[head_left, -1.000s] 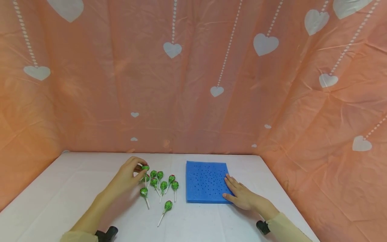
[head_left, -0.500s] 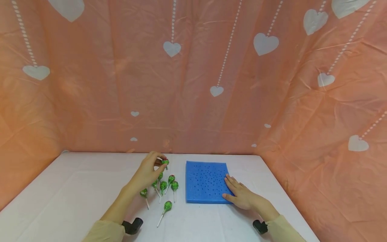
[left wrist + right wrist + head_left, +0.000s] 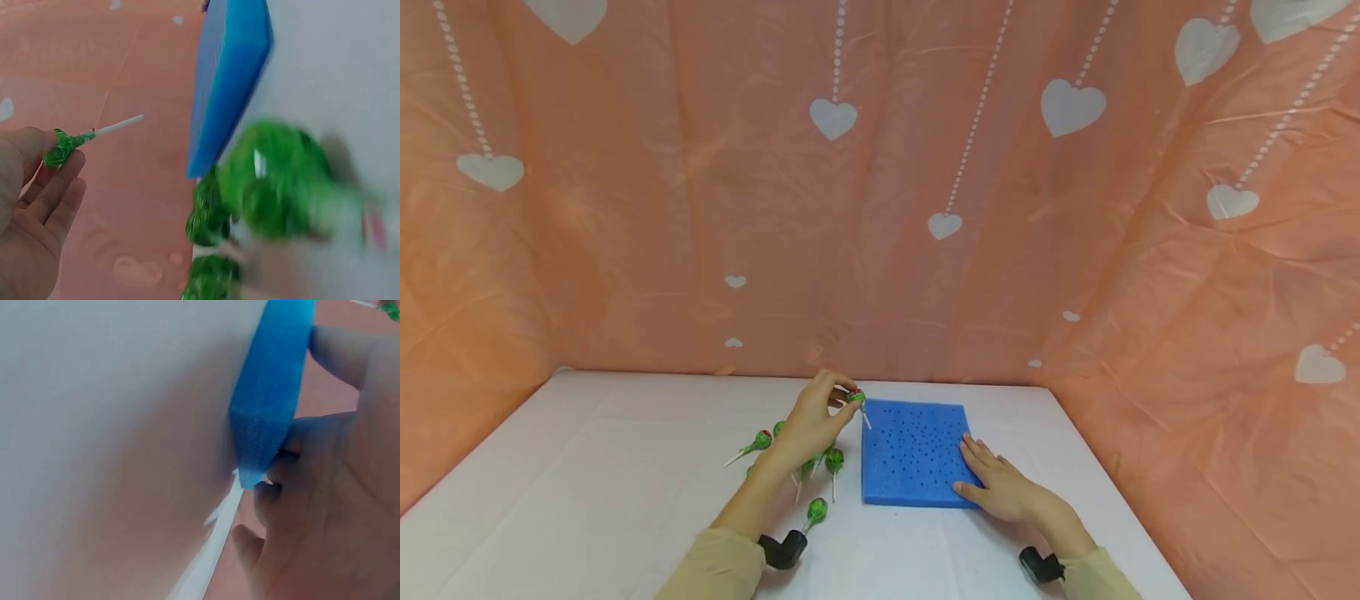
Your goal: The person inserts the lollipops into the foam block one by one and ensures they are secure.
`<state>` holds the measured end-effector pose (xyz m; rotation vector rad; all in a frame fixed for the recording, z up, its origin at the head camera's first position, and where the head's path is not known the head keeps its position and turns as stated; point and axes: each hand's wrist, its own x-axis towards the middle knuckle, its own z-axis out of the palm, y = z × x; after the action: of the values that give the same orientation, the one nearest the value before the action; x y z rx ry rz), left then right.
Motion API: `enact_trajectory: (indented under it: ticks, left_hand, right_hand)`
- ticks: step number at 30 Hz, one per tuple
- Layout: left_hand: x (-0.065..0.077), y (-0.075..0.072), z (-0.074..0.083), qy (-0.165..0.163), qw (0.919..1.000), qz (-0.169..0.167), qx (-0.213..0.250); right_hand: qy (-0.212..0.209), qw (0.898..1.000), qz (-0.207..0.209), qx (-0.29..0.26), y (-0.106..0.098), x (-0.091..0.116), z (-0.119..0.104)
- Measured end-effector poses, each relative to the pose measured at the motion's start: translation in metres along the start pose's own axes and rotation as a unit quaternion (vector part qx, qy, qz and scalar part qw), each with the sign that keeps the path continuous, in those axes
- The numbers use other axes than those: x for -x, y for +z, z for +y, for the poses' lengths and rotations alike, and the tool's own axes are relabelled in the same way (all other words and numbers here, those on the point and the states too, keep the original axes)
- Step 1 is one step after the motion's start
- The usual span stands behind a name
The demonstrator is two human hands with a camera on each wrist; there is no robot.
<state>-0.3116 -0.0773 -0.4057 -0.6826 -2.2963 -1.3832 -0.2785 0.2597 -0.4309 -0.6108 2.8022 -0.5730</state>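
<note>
My left hand [image 3: 814, 421] pinches a green-wrapped lollipop [image 3: 857, 397] by its candy head, thumb on one side and fingers on the other. Its white stick points down close over the far left corner of a blue foam block [image 3: 917, 454] full of small holes. In the left wrist view the same lollipop [image 3: 61, 149] shows its bare stick aimed toward the block's side. My right hand [image 3: 1000, 483] rests on the block's right edge with fingers extended, and in the right wrist view the thumb and fingers lie along the foam [image 3: 269, 381].
Several more green lollipops lie left of the block, partly hidden under my left forearm. One lollipop [image 3: 817, 510] lies nearer the front, another [image 3: 763, 440] to the left. A white cloth covers the table [image 3: 610, 467]; behind it hangs an orange curtain [image 3: 880, 317] with hearts.
My left hand has carried the lollipop rightward from the pile to the block's far left corner. One lollipop at the pile's left now lies with its stick pointing left. The right hand has stayed put.
</note>
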Motion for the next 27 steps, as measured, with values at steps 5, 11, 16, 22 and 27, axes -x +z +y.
enact_trajectory:
  ticks: [5, 11, 16, 22, 27]
  left_hand:
    - [-0.005, 0.018, 0.005, -0.018, 0.9998, -0.002, 0.007]
    - [-0.014, 0.037, 0.009, -0.039, 0.9992, -0.01, 0.0]
    - [-0.02, 0.049, 0.009, -0.055, 0.9985, -0.006, -0.002]
    - [-0.022, 0.058, 0.003, -0.066, 0.9976, -0.019, -0.011]
    - [-0.023, 0.061, 0.001, -0.075, 0.9965, -0.019, -0.03]
  right_hand:
    - [0.003, 1.0, 0.004, -0.002, 0.003, 0.002, 0.003]
    - [0.008, 1.0, 0.007, 0.007, 0.001, 0.002, 0.001]
    - [0.002, 1.0, 0.011, 0.012, -0.002, 0.001, -0.002]
    - [0.0, 1.0, 0.003, 0.01, -0.001, 0.001, -0.001]
    - [0.002, 1.0, 0.007, 0.016, 0.002, -0.001, 0.002]
